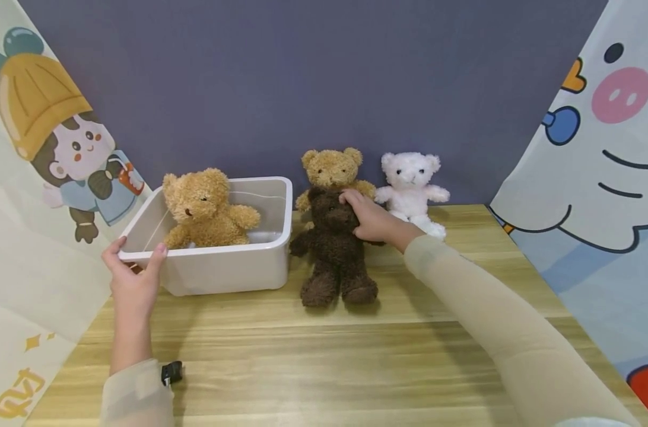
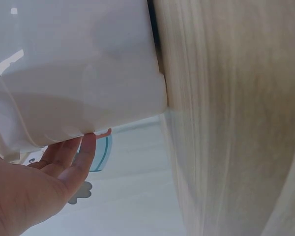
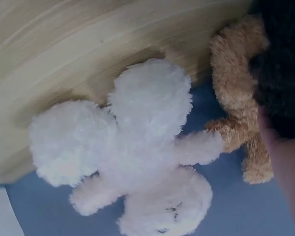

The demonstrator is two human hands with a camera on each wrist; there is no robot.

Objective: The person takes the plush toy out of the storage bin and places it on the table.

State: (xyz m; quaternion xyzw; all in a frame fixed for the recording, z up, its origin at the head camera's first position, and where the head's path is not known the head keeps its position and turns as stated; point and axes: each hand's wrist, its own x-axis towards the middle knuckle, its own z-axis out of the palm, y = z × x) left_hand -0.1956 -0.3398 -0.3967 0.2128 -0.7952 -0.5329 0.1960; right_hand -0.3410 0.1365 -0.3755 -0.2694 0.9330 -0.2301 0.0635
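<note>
My left hand (image 1: 134, 279) grips the front left corner of a white plastic bin (image 1: 228, 270), thumb on the rim. In the left wrist view its fingers (image 2: 81, 162) curl against the bin's outer wall. Inside the bin a golden-brown teddy bear (image 1: 209, 222) sits leaning, its head above the rim. My right hand (image 1: 374, 219) holds a dark brown teddy bear (image 1: 334, 261) by the side of its head, the bear upright with its feet at the tabletop. Behind it is a light brown teddy bear (image 1: 332, 168), partly hidden. A white teddy bear (image 1: 409, 190) sits just right of that one.
A wood-grain tabletop (image 1: 302, 367) runs under everything. Behind stands a plain grey-blue wall (image 1: 324, 77). Cartoon-printed white sheets hang on the left (image 1: 35, 225) and right (image 1: 591, 178). The bin stands near the left sheet.
</note>
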